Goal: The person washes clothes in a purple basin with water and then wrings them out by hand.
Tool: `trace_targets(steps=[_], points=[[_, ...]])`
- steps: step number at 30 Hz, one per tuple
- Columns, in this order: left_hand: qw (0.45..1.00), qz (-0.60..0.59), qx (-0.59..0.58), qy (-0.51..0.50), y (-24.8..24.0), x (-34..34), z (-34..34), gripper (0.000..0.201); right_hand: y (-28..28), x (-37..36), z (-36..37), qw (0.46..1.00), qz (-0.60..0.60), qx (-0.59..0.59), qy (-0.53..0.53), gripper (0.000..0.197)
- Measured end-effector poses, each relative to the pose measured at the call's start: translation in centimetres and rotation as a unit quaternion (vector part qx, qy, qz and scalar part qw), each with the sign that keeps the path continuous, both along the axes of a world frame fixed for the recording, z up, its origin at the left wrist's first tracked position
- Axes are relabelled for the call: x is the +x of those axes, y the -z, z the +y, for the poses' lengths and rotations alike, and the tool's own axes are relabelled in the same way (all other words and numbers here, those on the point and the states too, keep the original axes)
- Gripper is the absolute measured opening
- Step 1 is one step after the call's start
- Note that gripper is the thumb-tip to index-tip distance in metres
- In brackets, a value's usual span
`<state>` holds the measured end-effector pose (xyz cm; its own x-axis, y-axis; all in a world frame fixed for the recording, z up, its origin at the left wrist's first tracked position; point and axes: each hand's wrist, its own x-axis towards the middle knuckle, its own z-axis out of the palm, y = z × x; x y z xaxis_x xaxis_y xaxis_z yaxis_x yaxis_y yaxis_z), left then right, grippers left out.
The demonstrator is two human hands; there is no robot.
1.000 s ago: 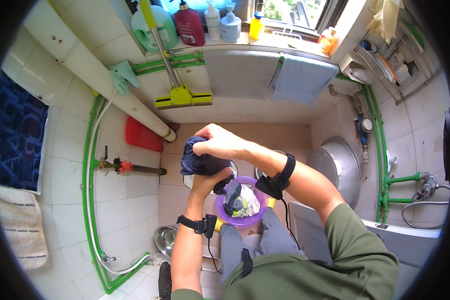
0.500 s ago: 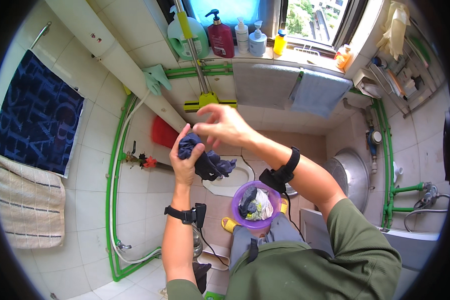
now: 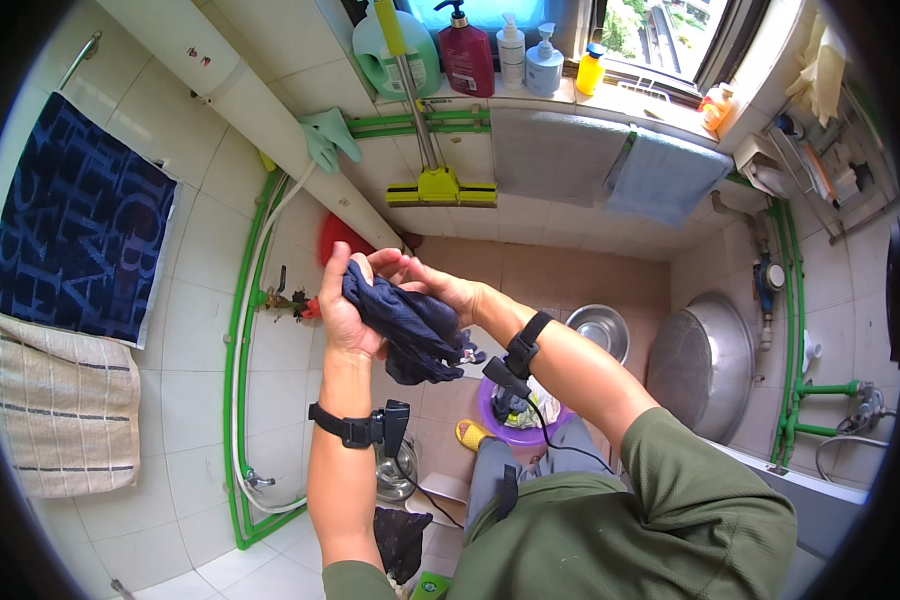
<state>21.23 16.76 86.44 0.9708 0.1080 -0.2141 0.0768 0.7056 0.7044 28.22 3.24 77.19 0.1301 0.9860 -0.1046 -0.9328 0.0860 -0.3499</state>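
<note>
A crumpled navy garment (image 3: pixel 410 330) hangs bunched between my two hands, out in front of my body. My left hand (image 3: pixel 347 318) grips its left side, with the thumb pointing up. On the upper right, my right hand (image 3: pixel 448 287) has its fingers curled against the cloth; the folds partly hide the fingertips. A small pale tag shows at the garment's lower right end. Below it stands a purple basin (image 3: pixel 532 437) with grey and white laundry (image 3: pixel 518 404) inside, close to my feet.
Metal basins stand to the right, one large (image 3: pixel 705 355) and one small (image 3: pixel 600 328). A yellow-headed mop (image 3: pixel 440 187) leans by the sill, where several pump bottles stand. At left hang a dark patterned towel (image 3: pixel 85 220) and a beige one (image 3: pixel 65 410). Green pipes line the walls.
My right hand has come down onto the garment from above it. The garment has spread wider and hangs nearer to me. The view has shifted, so the small metal basin shows more fully.
</note>
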Motion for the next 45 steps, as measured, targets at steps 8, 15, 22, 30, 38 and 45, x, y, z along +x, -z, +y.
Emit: trace_targets(steps=[8, 15, 22, 30, 38, 45], points=[[0.985, -0.025, 0.161, -0.056, -1.2, 1.0, -0.5, 0.022, -4.3, 0.0, 2.0, 0.962, -0.257, -0.073, -0.058, 0.033], [0.966, 0.026, 0.257, -0.02, 3.4, 3.2, 1.6, 0.024, -2.8, 1.1, 3.4, 0.92, -0.351, -0.165, -0.052, 0.016], [0.936, 0.106, 0.323, -0.094, 7.5, 5.9, 1.5, 0.042, 0.3, 1.5, 4.5, 0.746, -0.596, -0.297, 0.014, 0.037], [0.869, 0.23, 0.371, -0.233, 13.2, 7.6, 2.8, 0.047, 0.7, -0.6, 5.9, 0.556, -0.681, -0.476, 0.017, 0.034], [0.952, 0.118, 0.26, -0.112, 11.3, 6.9, 2.1, 0.045, 0.7, 1.0, 4.6, 0.629, -0.602, -0.489, 0.063, 0.045], [0.995, -0.086, 0.033, 0.024, 11.1, 3.0, 5.5, 0.094, -2.3, 2.1, 1.9, 0.892, -0.328, -0.282, 0.13, 0.019]])
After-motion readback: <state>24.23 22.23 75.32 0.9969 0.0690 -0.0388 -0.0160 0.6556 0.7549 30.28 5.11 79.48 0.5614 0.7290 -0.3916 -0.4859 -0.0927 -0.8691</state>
